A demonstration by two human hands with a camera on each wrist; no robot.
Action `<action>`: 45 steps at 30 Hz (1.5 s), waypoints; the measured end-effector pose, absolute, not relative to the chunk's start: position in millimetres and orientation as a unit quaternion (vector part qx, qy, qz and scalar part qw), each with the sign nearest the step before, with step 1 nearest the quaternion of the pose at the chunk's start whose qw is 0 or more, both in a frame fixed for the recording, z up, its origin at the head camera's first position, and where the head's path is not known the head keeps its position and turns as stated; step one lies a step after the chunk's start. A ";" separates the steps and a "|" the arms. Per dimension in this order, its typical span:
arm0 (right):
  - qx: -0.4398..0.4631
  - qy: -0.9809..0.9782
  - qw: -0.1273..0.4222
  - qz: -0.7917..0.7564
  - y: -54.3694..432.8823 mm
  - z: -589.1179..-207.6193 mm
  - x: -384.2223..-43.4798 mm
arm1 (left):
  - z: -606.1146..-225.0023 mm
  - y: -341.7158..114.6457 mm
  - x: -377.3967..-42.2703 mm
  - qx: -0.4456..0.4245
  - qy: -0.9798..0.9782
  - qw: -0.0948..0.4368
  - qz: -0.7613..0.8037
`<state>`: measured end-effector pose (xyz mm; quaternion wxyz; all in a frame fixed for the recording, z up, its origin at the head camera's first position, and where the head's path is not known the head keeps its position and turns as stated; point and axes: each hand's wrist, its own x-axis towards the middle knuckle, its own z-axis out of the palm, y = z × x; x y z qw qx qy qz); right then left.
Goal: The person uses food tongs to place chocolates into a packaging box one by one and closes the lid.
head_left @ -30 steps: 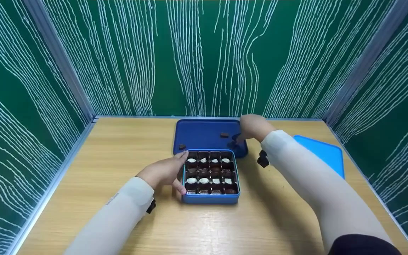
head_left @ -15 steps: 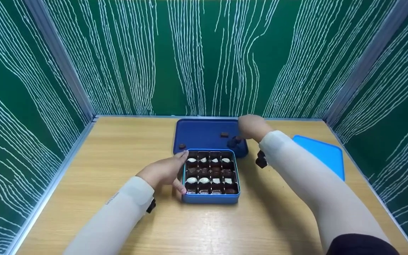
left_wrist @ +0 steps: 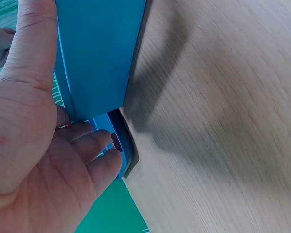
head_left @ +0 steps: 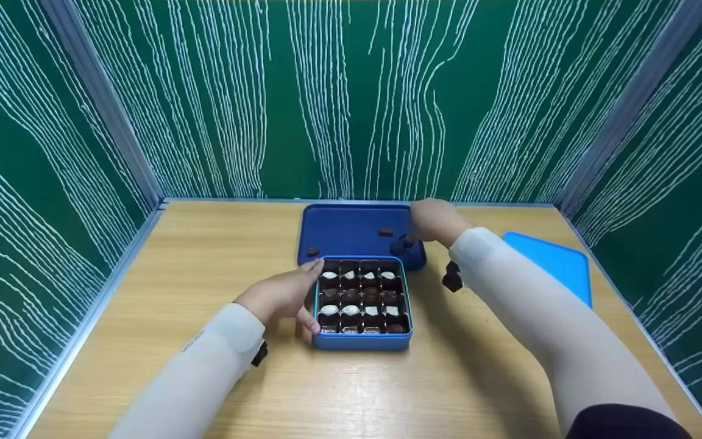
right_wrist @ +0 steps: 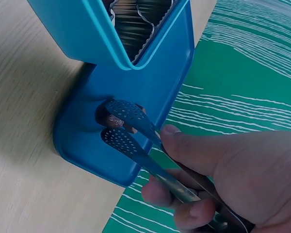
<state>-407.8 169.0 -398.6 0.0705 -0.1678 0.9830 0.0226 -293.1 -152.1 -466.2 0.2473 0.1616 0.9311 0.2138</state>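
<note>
A blue box [head_left: 363, 342] of dark and white chocolates in a divided insert stands mid-table. My left hand [head_left: 281, 296] grips its left side, thumb at the front corner and fingers near the back one. Behind it lies a dark blue tray [head_left: 342, 222] with loose chocolates. My right hand [right_wrist: 208, 170], over the tray's right end, holds metal tongs [right_wrist: 165, 178] with perforated tips. A dark chocolate [right_wrist: 105, 116] lies at the tips, partly hidden by the upper one; whether they pinch it I cannot tell.
Elsewhere on the tray lie a square chocolate [head_left: 386, 232] and a small chocolate [head_left: 313, 251] at its left corner. A bright blue lid [head_left: 552, 268] rests on the table at right, partly behind my right forearm. Green walls with white lines enclose the table.
Over the tray's right end, the tongs' tips have shifted slightly around the dark chocolate. My left hand and the box stay in place.
</note>
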 end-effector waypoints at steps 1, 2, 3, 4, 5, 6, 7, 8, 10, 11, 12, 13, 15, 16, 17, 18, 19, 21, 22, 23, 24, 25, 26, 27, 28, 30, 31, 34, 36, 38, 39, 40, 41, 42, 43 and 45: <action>-0.172 0.983 0.067 0.023 170.1 -396.0 -406.1 | -465.7 -151.9 -292.9 0.162 0.931 0.247 0.215; -0.176 0.982 0.063 0.025 171.0 -392.9 -404.3 | -465.3 -151.7 -292.6 0.161 0.931 0.246 0.216; -0.177 0.982 0.060 0.024 171.9 -389.8 -402.7 | -465.1 -151.5 -292.3 0.160 0.931 0.245 0.217; -0.175 0.983 0.059 0.019 172.5 -386.2 -400.8 | -464.9 -151.4 -292.0 0.157 0.931 0.246 0.221; -0.171 0.983 0.057 0.015 173.2 -382.5 -398.9 | -464.4 -151.1 -291.7 0.153 0.930 0.249 0.223; -0.169 0.984 0.056 0.012 173.5 -378.9 -396.8 | -463.9 -151.2 -291.1 0.149 0.929 0.250 0.227; -0.171 0.984 0.054 0.012 173.6 -375.5 -394.7 | -463.6 -151.2 -290.5 0.146 0.929 0.251 0.231; -0.172 0.984 0.053 0.013 173.6 -372.5 -392.6 | -463.6 -151.2 -290.3 0.143 0.928 0.252 0.233; -0.176 0.983 0.049 0.016 173.9 -368.7 -389.0 | -463.3 -150.9 -289.8 0.131 0.926 0.258 0.242; -0.179 0.982 0.048 0.018 174.3 -367.9 -387.5 | -463.4 -150.7 -289.7 0.127 0.926 0.260 0.243; -0.181 0.982 0.048 0.019 174.8 -368.1 -386.3 | -464.0 -150.5 -289.6 0.122 0.924 0.263 0.250; -0.180 0.982 0.048 0.019 175.9 -369.2 -385.5 | -464.5 -149.9 -289.9 0.120 0.924 0.263 0.249; -0.174 0.983 0.050 0.016 179.0 -373.4 -385.2 | -465.3 -147.9 -290.0 0.121 0.925 0.264 0.246; -0.171 0.984 0.051 0.015 179.9 -377.1 -386.4 | -466.2 -147.9 -290.2 0.123 0.926 0.262 0.242; -0.170 0.984 0.054 0.015 180.6 -380.4 -387.4 | -467.1 -147.8 -290.3 0.126 0.926 0.262 0.241; -0.170 0.984 0.056 0.015 181.6 -384.2 -388.9 | -467.3 -147.7 -290.2 0.126 0.925 0.263 0.243; -0.172 0.983 0.059 0.015 182.6 -387.6 -390.2 | -467.4 -147.5 -290.3 0.129 0.927 0.262 0.237; -0.178 0.982 0.064 0.015 184.2 -393.5 -393.4 | -466.3 -147.9 -289.6 0.131 0.925 0.261 0.242; -0.180 0.981 0.066 0.012 184.6 -395.8 -394.9 | -465.9 -148.1 -289.4 0.131 0.925 0.261 0.243; -0.182 0.981 0.069 0.011 184.9 -397.7 -396.4 | -465.5 -148.5 -289.2 0.133 0.925 0.259 0.245; -0.181 0.981 0.073 0.008 185.2 -399.1 -397.5 | -465.0 -148.6 -289.2 0.131 0.924 0.259 0.248; -0.182 0.980 0.078 0.006 185.3 -400.2 -398.5 | -465.1 -148.7 -289.3 0.130 0.924 0.259 0.250; -0.182 0.980 0.081 0.002 185.4 -401.5 -399.4 | -464.2 -149.5 -288.7 0.131 0.922 0.259 0.256; -0.184 0.980 0.082 0.002 185.3 -402.4 -400.4 | -464.3 -149.6 -289.4 0.136 0.924 0.257 0.249; -0.188 0.979 0.082 0.003 185.1 -403.1 -400.9 | -464.8 -149.9 -290.1 0.139 0.925 0.257 0.245; -0.192 0.978 0.087 -0.001 184.8 -404.2 -402.2 | -464.8 -150.5 -291.1 0.148 0.927 0.254 0.234; -0.194 0.977 0.086 -0.002 185.0 -404.8 -402.6 | -464.9 -150.4 -291.4 0.154 0.928 0.252 0.228; -0.192 0.977 0.089 -0.004 185.4 -405.5 -403.0 | -465.7 -149.4 -292.9 0.162 0.931 0.249 0.214; -0.188 0.978 0.093 -0.003 185.6 -405.2 -402.8 | -466.1 -148.9 -293.5 0.158 0.930 0.252 0.216; -0.185 0.978 0.094 -0.003 185.7 -403.9 -401.8 | -466.8 -148.6 -293.9 0.154 0.930 0.253 0.218; -0.183 0.978 0.096 -0.005 185.9 -403.2 -401.2 | -467.0 -148.4 -294.1 0.150 0.930 0.255 0.219; -0.183 0.978 0.096 -0.006 186.1 -402.0 -400.3 | -466.9 -148.2 -293.9 0.146 0.930 0.256 0.222; -0.184 0.978 0.094 -0.011 186.5 -400.7 -399.3 | -467.0 -148.2 -293.8 0.144 0.930 0.256 0.223; -0.182 0.979 0.093 -0.014 186.8 -399.1 -398.2 | -466.8 -148.2 -293.3 0.140 0.930 0.256 0.226; -0.181 0.979 0.092 -0.016 186.9 -396.9 -396.9 | -466.6 -148.2 -292.9 0.138 0.930 0.255 0.227; -0.179 0.980 0.086 -0.018 187.2 -391.6 -393.9 | -466.0 -148.4 -291.9 0.136 0.929 0.255 0.231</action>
